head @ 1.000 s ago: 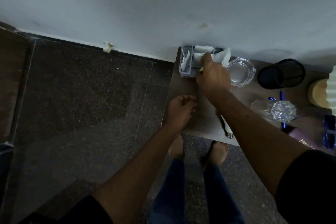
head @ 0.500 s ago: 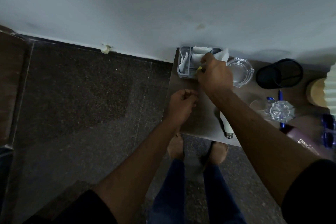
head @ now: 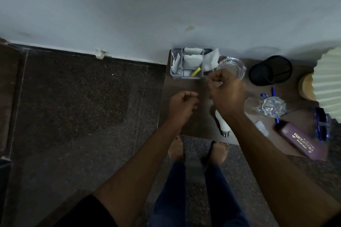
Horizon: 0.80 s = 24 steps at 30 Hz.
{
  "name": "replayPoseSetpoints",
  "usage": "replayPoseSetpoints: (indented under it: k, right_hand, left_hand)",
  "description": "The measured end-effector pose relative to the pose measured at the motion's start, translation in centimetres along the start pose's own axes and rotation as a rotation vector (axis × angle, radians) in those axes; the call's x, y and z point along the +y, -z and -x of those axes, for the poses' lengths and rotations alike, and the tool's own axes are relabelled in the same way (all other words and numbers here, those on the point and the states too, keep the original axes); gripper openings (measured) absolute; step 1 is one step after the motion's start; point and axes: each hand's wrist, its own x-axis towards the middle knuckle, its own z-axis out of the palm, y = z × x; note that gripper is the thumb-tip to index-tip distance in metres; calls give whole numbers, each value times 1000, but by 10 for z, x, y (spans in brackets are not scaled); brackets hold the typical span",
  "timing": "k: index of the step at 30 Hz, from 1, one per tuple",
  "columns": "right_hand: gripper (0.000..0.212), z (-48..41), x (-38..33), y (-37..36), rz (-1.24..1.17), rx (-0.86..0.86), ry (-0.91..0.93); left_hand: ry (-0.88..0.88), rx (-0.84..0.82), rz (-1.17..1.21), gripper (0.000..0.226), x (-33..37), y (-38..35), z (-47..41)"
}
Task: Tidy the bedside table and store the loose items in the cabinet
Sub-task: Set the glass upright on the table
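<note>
Wall (head: pixel 166 5): pale, plain, one small stain.
Floor (head: pixel 73 107): dark speckled stone tiles.
Skirting (head: pixel 55 52): dark strip, with a chipped pale patch, perhaps plaster.
Jeans (head: pixel 193 199): dark blue, bare feet (head: pixel 177 150) below.

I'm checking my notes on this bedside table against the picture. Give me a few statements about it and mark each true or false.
1. A yellow marker lies in the grey organizer. True.
2. The light bulb stands upright in the black mesh cup. False: it lies on the table near the front edge.
3. The glass ashtray sits between the organizer and the mesh cup. True.
4. The right hand grips the purple case. False: the case lies apart from it.
</note>
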Motion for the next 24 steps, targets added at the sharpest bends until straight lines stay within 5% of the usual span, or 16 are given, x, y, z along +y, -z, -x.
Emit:
replayPoseSetpoints:
  k: [24]
  right_hand:
    - [11, 75, 49, 44, -136, 97, -137]
  left_hand:
    - [-87, -24, -147, 8, -26, -34, 36]
